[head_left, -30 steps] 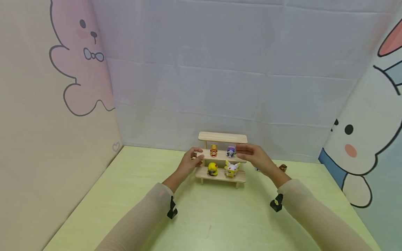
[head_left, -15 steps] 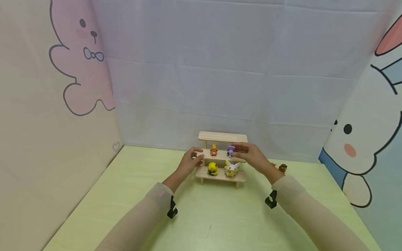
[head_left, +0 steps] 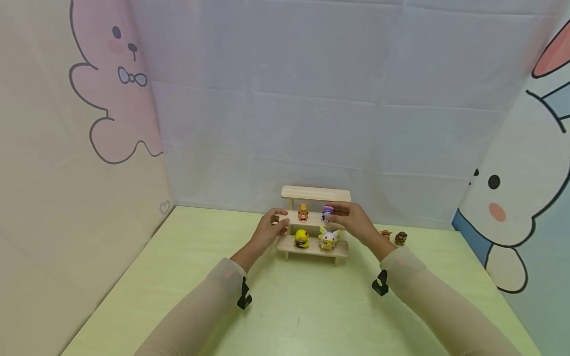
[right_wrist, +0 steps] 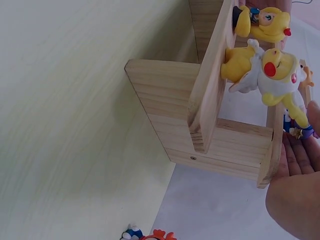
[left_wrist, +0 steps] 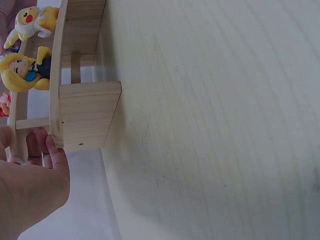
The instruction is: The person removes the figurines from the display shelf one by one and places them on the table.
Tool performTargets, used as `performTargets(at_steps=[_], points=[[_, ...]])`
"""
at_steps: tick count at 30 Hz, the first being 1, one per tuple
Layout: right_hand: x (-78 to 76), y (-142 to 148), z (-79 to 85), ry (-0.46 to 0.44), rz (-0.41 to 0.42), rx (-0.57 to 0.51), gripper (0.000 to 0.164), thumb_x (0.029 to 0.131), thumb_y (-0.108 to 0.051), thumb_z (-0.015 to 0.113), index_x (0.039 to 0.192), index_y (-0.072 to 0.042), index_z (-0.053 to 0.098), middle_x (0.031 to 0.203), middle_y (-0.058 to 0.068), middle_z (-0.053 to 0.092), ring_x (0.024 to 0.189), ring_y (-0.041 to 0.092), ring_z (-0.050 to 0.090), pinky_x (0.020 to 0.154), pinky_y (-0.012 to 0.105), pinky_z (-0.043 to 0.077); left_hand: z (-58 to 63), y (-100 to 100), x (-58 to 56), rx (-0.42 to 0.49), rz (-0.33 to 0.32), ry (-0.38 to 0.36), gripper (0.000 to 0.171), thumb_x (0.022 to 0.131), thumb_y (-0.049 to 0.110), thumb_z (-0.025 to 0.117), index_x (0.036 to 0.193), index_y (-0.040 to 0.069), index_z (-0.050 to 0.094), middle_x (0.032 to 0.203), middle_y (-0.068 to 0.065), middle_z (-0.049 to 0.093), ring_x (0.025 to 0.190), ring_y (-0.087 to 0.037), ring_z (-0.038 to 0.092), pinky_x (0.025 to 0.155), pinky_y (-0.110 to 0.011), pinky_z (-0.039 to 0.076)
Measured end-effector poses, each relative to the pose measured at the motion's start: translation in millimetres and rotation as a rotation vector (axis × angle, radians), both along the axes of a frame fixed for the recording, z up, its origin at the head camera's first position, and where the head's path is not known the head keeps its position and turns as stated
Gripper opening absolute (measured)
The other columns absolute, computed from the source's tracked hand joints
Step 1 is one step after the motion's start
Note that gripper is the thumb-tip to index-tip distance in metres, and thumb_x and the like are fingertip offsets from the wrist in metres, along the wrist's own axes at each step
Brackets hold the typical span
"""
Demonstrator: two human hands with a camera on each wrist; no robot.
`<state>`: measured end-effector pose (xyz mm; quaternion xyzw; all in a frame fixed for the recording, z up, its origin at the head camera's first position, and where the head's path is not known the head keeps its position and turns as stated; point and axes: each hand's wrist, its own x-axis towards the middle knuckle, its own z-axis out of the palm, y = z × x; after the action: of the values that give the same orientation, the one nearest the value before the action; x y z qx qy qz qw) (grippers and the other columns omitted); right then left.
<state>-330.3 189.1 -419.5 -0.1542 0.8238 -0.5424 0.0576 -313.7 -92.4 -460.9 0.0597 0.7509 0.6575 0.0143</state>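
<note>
A three-tier wooden display stand [head_left: 315,194] stands at the back of the table. My left hand [head_left: 267,230] grips the left end of its middle shelf, fingers curled by the edge in the left wrist view. My right hand [head_left: 357,225] pinches a small figurine with a purple hat [head_left: 327,212] at the right of that shelf; my fingers partly hide it. An orange bear-like figurine [head_left: 303,212] sits left of it. On the lowest shelf are a yellow-haired figurine [head_left: 301,239] and a yellow one in a white outfit [head_left: 329,239].
Right of the stand, a brown figurine [head_left: 401,238] and an orange one [head_left: 385,234] stand on the table, the latter partly behind my right wrist. In the right wrist view, blue-white [right_wrist: 132,233] and red [right_wrist: 159,235] figurines show at the bottom edge. A cloth wall [head_left: 276,128] rises behind.
My right hand has moved left onto the purple-hatted figurine and taken hold of it; the figurine has turned slightly. My left hand has stayed at the shelf end.
</note>
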Motion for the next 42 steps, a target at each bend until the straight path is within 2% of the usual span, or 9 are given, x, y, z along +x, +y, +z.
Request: performTargets(at_steps=[3,11,17,21,26,32,36,42], points=[[0.2,-1.3,-1.0,-0.008,-0.021,-0.004,0.05,0.098,-0.021,0.075,0.143,-0.005,0.06,0.137,0.017,0.065,0.123,0.032,0.064,0.099,0.042,0.056,0.0,0.5,-0.2,-0.013,0.006,0.0,0.026,0.103,0.015,0.065,0.127,0.005,0.06,0.094,-0.007,0.056,0.092,-0.034,0.068,0.078,-0.034,0.058],[0.0,-1.5,-2.1,-0.017,-0.035,-0.029,0.05,0.097,-0.02,0.075,0.143,-0.007,0.06,0.138,0.016,0.064,0.124,0.032,0.064,0.098,0.039,0.056,-0.7,1.7,-1.8,-0.008,0.005,0.001,0.031,0.104,0.014,0.064,0.131,0.002,0.058,0.097,-0.012,0.058,0.101,-0.05,0.064,0.088,-0.05,0.057],[1.2,0.1,-1.7,-0.014,-0.032,-0.038,0.051,0.098,-0.02,0.074,0.145,-0.006,0.059,0.139,0.018,0.063,0.124,0.033,0.064,0.096,0.035,0.057,2.6,2.1,-0.7,-0.005,-0.007,-0.01,0.029,0.104,0.009,0.063,0.13,-0.002,0.057,0.094,-0.011,0.058,0.102,-0.052,0.063,0.085,-0.048,0.057],[1.2,1.1,-0.5,-0.02,-0.027,-0.042,0.051,0.099,-0.019,0.072,0.146,-0.005,0.057,0.14,0.019,0.063,0.125,0.033,0.063,0.096,0.035,0.057,15.2,4.2,8.3,-0.007,-0.006,-0.001,0.027,0.103,0.006,0.063,0.128,-0.003,0.058,0.093,-0.013,0.058,0.102,-0.054,0.062,0.087,-0.05,0.057],[1.9,1.2,2.1,-0.045,-0.02,-0.055,0.051,0.1,-0.016,0.071,0.147,-0.005,0.056,0.141,0.019,0.061,0.126,0.034,0.063,0.096,0.034,0.057,26.9,5.9,18.7,-0.008,0.004,0.013,0.025,0.104,0.006,0.061,0.127,-0.004,0.058,0.093,-0.013,0.058,0.099,-0.051,0.063,0.083,-0.045,0.058],[0.1,5.1,-0.2,-0.058,-0.004,-0.059,0.052,0.1,-0.018,0.07,0.148,-0.004,0.055,0.143,0.019,0.06,0.127,0.034,0.062,0.097,0.035,0.056,29.0,4.7,18.5,-0.008,-0.009,-0.012,0.027,0.104,0.007,0.062,0.128,-0.003,0.058,0.093,-0.013,0.058,0.101,-0.05,0.064,0.085,-0.046,0.057],[0.6,8.6,-0.3,-0.053,-0.006,-0.034,0.052,0.101,-0.022,0.07,0.148,-0.006,0.055,0.142,0.017,0.061,0.128,0.032,0.061,0.103,0.041,0.053,30.2,3.9,19.3,-0.003,-0.015,-0.015,0.027,0.104,0.007,0.063,0.128,-0.003,0.058,0.094,-0.013,0.057,0.102,-0.051,0.064,0.087,-0.048,0.057],[3.9,12.5,2.4,-0.05,-0.017,-0.013,0.052,0.101,-0.023,0.07,0.149,-0.009,0.056,0.143,0.014,0.061,0.131,0.032,0.059,0.11,0.05,0.046,25.8,3.8,16.5,0.001,-0.007,-0.009,0.027,0.104,0.007,0.062,0.129,-0.002,0.058,0.094,-0.012,0.057,0.103,-0.053,0.063,0.088,-0.048,0.057]])
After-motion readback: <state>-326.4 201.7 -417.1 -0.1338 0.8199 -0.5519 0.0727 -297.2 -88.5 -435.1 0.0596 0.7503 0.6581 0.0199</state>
